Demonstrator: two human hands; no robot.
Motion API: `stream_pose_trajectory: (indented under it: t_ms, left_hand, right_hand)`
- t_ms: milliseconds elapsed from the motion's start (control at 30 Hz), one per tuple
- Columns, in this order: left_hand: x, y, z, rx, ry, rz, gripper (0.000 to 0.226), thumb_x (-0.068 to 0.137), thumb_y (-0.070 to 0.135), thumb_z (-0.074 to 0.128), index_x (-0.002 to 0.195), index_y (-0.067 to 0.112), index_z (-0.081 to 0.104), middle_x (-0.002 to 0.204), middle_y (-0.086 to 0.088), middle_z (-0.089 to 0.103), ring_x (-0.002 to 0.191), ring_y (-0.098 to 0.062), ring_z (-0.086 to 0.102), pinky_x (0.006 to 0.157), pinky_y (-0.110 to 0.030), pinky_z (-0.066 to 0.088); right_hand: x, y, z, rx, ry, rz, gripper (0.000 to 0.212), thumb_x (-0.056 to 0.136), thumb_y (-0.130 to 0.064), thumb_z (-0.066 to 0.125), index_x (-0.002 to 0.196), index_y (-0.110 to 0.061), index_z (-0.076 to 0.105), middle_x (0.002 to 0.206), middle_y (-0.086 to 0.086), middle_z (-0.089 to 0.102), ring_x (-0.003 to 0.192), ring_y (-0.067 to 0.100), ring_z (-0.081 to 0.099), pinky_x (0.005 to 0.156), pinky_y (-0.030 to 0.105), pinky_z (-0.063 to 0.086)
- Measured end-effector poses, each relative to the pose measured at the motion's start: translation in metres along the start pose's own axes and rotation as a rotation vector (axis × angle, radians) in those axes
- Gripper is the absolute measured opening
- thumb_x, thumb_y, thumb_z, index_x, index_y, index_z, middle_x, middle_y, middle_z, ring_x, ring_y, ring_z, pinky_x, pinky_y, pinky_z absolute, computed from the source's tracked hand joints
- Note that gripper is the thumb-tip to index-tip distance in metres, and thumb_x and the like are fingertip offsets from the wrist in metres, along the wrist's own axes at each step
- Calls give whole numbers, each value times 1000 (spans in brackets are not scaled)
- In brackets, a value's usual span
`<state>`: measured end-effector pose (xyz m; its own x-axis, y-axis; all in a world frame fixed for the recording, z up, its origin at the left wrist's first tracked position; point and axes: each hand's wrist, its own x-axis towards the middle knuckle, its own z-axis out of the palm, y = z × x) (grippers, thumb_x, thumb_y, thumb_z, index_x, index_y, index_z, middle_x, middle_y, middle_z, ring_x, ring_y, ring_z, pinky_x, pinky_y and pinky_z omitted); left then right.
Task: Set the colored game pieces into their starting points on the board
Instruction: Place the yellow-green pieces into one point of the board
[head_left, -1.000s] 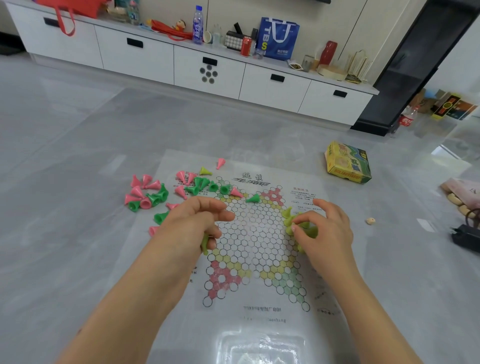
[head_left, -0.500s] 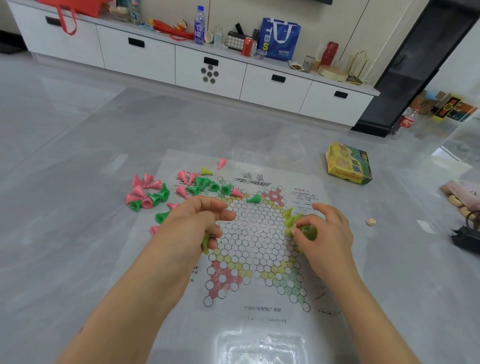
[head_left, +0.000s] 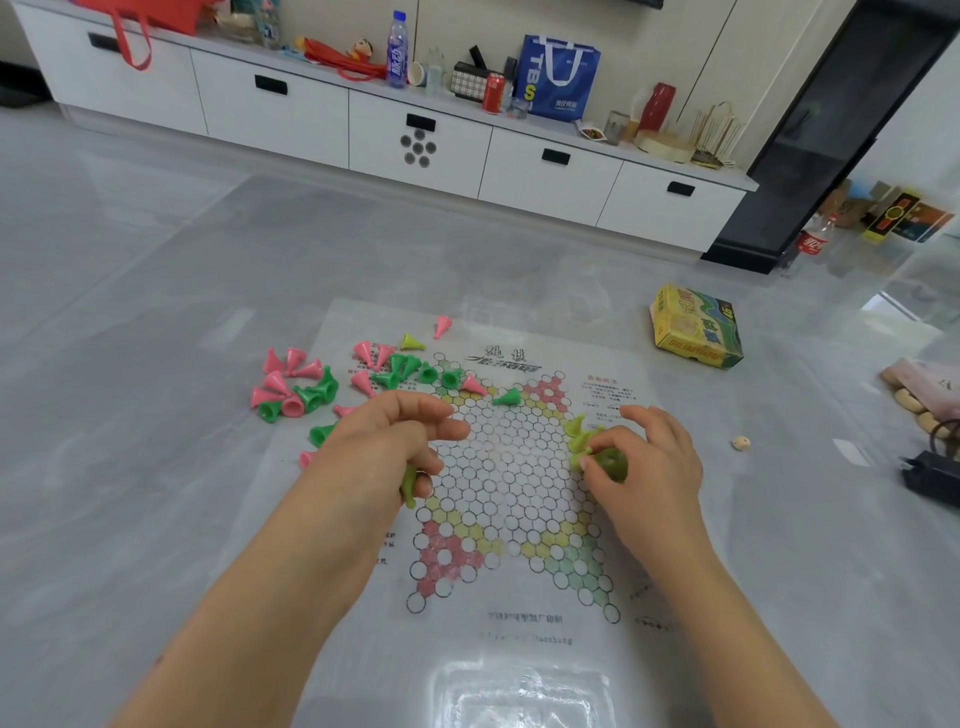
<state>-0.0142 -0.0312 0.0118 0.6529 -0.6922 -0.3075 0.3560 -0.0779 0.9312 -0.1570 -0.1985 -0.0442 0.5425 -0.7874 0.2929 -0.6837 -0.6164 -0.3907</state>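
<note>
I see a grey floor running to a white cabinet; its left end is cut off. The board lies flat on the floor. My left hand curls round a half-hidden yellow-green piece. My right hand pinches pieces at the board's right point; I cannot count them.

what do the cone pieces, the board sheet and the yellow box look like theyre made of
Cone pieces: likely moulded plastic, uniform bright colour, hollow bases, slight sheen.
Board sheet: thin clear plastic film by the look, printed; floor shows through, glare near the edge.
Yellow box: probably printed cardboard, with folded edges and a matte face.
</note>
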Motion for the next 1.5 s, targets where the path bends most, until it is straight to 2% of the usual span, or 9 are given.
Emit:
stream_pose_trajectory:
  t_ms: [700, 900, 967, 1033, 1067, 1133, 1233, 1367, 1500]
  left_hand:
    - [2, -2, -1, -14, 0, 11, 33, 76, -17, 37, 84, 7, 59, 85, -9, 68, 58, -14, 42, 53, -26, 35]
    - [3, -4, 0, 1, 22, 22, 32, 77, -14, 39, 84, 9, 59, 87, -6, 67, 62, -14, 43, 58, -26, 38]
    - [5, -5, 1, -21, 44, 11, 30, 78, -12, 40, 83, 10, 60, 90, -6, 65, 69, -15, 46, 62, -27, 40]
    - [6, -6, 3, -92, 63, -30, 27, 80, -10, 41, 81, 9, 60, 92, -8, 62, 72, -15, 47, 61, -26, 41]
    - [5, -6, 4, -158, 60, -70, 23, 82, -7, 42, 82, 8, 60, 92, -9, 61, 72, -15, 47, 60, -26, 41]
    - [1, -8, 8, -317, 14, -167, 16, 86, 2, 44, 85, 5, 59, 88, -12, 60, 70, -17, 48, 60, -27, 41]
    - [-4, -13, 15, -474, -87, -266, 20, 90, 13, 39, 81, 4, 55, 66, -9, 59, 52, -14, 52, 55, -26, 40]
    - [-3, -12, 18, -561, -83, -364, 33, 96, 27, 32, 96, 2, 54, 65, -11, 53, 41, -16, 54, 42, -26, 39]
    - [-3, -9, 13, -589, -102, -391, 37, 96, 27, 33, 110, 0, 53, 72, -15, 53, 60, -23, 52, 56, -33, 42]
  right_hand:
    - [0, 1, 0, -27, 21, -6, 6, 78, -22, 69, 83, -19, 69, 130, 2, 52, 132, 25, 30, 106, 41, 19]
    - [1, -4, -10, 96, 217, -102, 3, 76, -16, 67, 78, -16, 69, 110, 8, 61, 113, 28, 50, 95, 55, 38]
    - [1, -11, -20, 204, 279, -106, 8, 81, -13, 62, 83, -14, 69, 105, 2, 59, 109, 18, 49, 95, 40, 40]
    - [-2, -26, -30, 335, 278, -123, 11, 85, -14, 58, 89, -20, 66, 99, -10, 58, 103, 7, 51, 91, 14, 37]
    - [-5, -37, -34, 367, 251, -176, 11, 86, -19, 55, 91, -25, 64, 94, -16, 57, 97, -2, 52, 87, 8, 37]
    - [-13, -59, -35, 365, 126, -351, 15, 86, -30, 51, 96, -30, 62, 92, -27, 56, 87, -11, 52, 80, 8, 43]
    - [-21, -76, -24, 321, -89, -631, 19, 84, -29, 54, 93, -22, 69, 91, -15, 66, 82, -5, 54, 75, 12, 45]
    - [-20, -74, -20, 292, -344, -669, 26, 81, -35, 53, 97, -24, 70, 90, -11, 67, 84, 2, 55, 77, 18, 44]
    - [-18, -65, -17, 305, -414, -676, 34, 78, -36, 54, 110, -30, 65, 105, -15, 65, 97, -1, 52, 92, 14, 36]
